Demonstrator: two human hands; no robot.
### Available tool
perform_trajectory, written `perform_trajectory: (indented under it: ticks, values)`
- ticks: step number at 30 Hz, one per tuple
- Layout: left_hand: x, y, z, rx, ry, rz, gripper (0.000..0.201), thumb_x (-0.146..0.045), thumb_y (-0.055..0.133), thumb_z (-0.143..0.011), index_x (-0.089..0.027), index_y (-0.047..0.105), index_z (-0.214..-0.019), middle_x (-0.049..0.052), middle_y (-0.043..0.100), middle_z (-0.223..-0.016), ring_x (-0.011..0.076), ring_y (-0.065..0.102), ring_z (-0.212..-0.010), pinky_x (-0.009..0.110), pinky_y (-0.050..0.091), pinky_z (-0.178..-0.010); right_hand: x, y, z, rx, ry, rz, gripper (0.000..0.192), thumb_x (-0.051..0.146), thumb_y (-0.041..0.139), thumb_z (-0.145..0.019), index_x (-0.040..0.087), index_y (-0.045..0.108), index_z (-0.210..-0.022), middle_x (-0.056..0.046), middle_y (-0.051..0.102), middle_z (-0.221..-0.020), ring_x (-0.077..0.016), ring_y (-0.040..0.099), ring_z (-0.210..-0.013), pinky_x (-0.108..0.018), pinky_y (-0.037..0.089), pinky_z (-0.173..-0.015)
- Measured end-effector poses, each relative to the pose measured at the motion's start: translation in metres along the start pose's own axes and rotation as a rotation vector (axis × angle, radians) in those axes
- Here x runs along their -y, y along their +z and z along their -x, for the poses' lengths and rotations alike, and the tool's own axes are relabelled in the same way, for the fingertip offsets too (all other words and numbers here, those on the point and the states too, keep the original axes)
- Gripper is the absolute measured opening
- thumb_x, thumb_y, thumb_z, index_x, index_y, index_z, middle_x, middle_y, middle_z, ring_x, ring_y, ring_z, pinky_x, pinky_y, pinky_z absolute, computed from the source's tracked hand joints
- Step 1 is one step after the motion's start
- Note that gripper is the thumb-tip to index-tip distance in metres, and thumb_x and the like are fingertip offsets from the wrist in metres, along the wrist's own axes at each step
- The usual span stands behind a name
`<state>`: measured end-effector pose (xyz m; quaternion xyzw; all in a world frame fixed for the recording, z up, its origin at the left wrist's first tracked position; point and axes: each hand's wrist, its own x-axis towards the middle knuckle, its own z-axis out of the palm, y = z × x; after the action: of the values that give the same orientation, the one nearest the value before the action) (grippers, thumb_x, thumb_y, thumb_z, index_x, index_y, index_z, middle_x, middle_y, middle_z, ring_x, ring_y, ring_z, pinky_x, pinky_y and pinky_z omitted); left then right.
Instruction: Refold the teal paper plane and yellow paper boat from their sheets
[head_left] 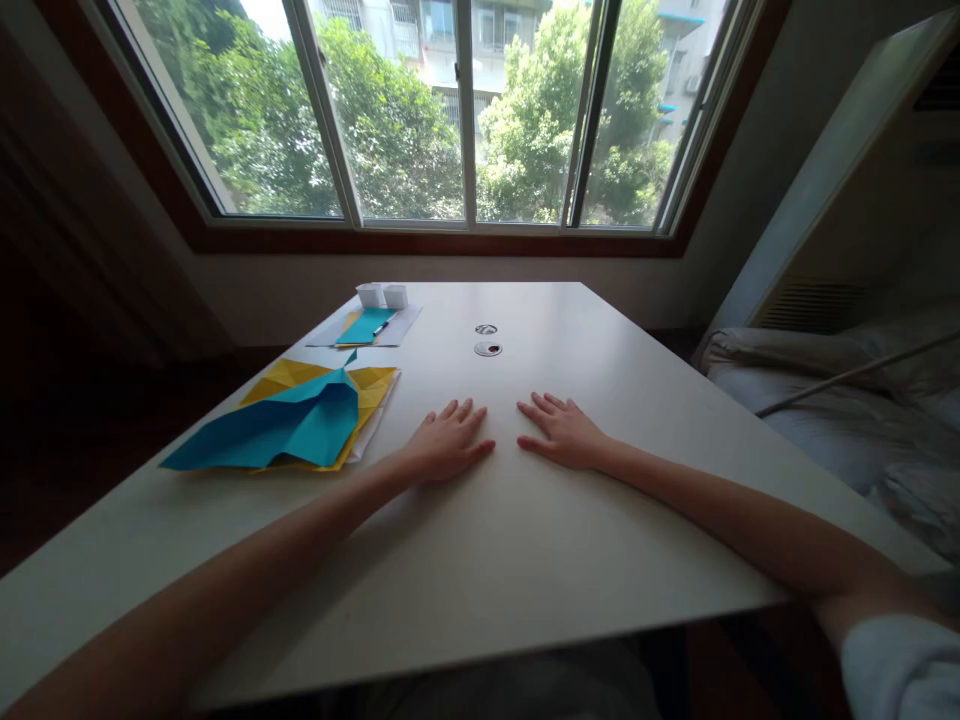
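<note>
My left hand lies flat, palm down, on the white table, fingers apart and holding nothing. My right hand rests flat beside it, a short gap between the two, also holding nothing. To the left of my left hand lies a creased blue paper on top of yellow paper, a little apart from my fingers.
Farther back on the left sit a smaller blue sheet with a pen on white paper and two small white boxes. Two round grommets are set in the table's middle. A window is beyond; a bed is at right.
</note>
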<state>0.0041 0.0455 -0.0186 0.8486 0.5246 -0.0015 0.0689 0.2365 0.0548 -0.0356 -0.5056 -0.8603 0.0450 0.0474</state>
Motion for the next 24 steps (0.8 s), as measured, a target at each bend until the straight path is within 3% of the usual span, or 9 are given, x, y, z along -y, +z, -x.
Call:
perform_trajectory:
  ticks: [4, 8, 10, 14, 16, 18, 20, 24]
  values:
    - [0.029, -0.039, 0.007, 0.017, 0.14, 0.114, 0.052, -0.053, 0.035, -0.085, -0.022, 0.051, -0.124, 0.008, 0.051, -0.129, 0.0227, 0.05, -0.115, 0.033, 0.04, -0.094, 0.0, 0.001, -0.001, 0.002, -0.006, 0.0, 0.078, 0.073, 0.021, -0.079, 0.026, 0.026, -0.142, -0.011, 0.022, -0.149, -0.0312, 0.022, -0.135, -0.053, 0.02, -0.105]
    - [0.08, -0.079, 0.022, -0.225, -0.024, 0.072, 0.044, -0.046, 0.04, -0.083, -0.021, 0.056, -0.117, 0.006, 0.062, -0.111, 0.0226, 0.057, -0.1, 0.033, 0.043, -0.086, -0.001, 0.001, 0.0, -0.003, -0.013, -0.004, 0.078, 0.073, 0.02, -0.08, 0.026, 0.026, -0.142, -0.011, 0.023, -0.148, -0.0316, 0.022, -0.134, -0.052, 0.019, -0.105]
    - [0.113, -0.09, 0.029, -0.258, -0.126, 0.124, 0.042, -0.043, 0.043, -0.083, -0.019, 0.057, -0.115, 0.006, 0.061, -0.112, 0.0208, 0.058, -0.096, 0.029, 0.044, -0.084, -0.001, 0.0, 0.001, 0.003, -0.015, -0.007, 0.078, 0.073, 0.02, -0.08, 0.026, 0.026, -0.142, -0.012, 0.022, -0.148, -0.0318, 0.022, -0.135, -0.053, 0.019, -0.105]
    - [0.173, -0.088, 0.039, -0.247, -0.285, 0.315, 0.042, -0.028, 0.042, -0.086, -0.008, 0.047, -0.122, 0.009, 0.057, -0.118, 0.0159, 0.055, -0.099, 0.025, 0.042, -0.085, -0.002, -0.001, 0.003, 0.006, -0.021, -0.012, 0.078, 0.072, 0.022, -0.08, 0.025, 0.025, -0.142, -0.012, 0.022, -0.148, -0.0318, 0.022, -0.134, -0.053, 0.019, -0.105]
    - [0.191, -0.081, 0.041, -0.257, -0.404, 0.266, 0.048, -0.025, 0.049, -0.084, -0.008, 0.04, -0.128, 0.011, 0.053, -0.124, 0.0177, 0.051, -0.106, 0.027, 0.04, -0.089, -0.002, -0.002, 0.004, -0.001, -0.028, -0.01, 0.077, 0.071, 0.022, -0.081, 0.024, 0.026, -0.142, -0.013, 0.023, -0.148, -0.0317, 0.023, -0.134, -0.053, 0.019, -0.105]
    - [0.198, -0.074, 0.042, -0.248, -0.447, 0.187, 0.061, -0.027, 0.065, -0.073, -0.008, 0.043, -0.127, 0.012, 0.047, -0.132, 0.0242, 0.041, -0.118, 0.031, 0.033, -0.097, -0.002, -0.003, 0.005, -0.001, -0.03, -0.01, 0.077, 0.071, 0.022, -0.081, 0.024, 0.026, -0.142, -0.013, 0.023, -0.148, -0.032, 0.023, -0.134, -0.053, 0.019, -0.104]
    - [0.199, -0.068, 0.043, -0.249, -0.486, 0.206, 0.062, -0.026, 0.071, -0.067, -0.008, 0.049, -0.122, 0.012, 0.05, -0.128, 0.0267, 0.04, -0.119, 0.033, 0.03, -0.099, -0.002, -0.003, 0.005, 0.006, -0.026, -0.011, 0.077, 0.07, 0.023, -0.081, 0.024, 0.025, -0.142, -0.013, 0.022, -0.148, -0.0325, 0.022, -0.134, -0.053, 0.019, -0.104]
    - [0.196, -0.067, 0.043, -0.315, -0.584, 0.321, 0.036, -0.021, 0.069, -0.069, -0.009, 0.062, -0.102, 0.004, 0.065, -0.088, 0.0226, 0.053, -0.094, 0.033, 0.038, -0.09, -0.003, -0.003, 0.005, 0.01, -0.028, -0.013, 0.077, 0.07, 0.023, -0.081, 0.024, 0.026, -0.142, -0.013, 0.023, -0.148, -0.0325, 0.022, -0.134, -0.053, 0.019, -0.104]
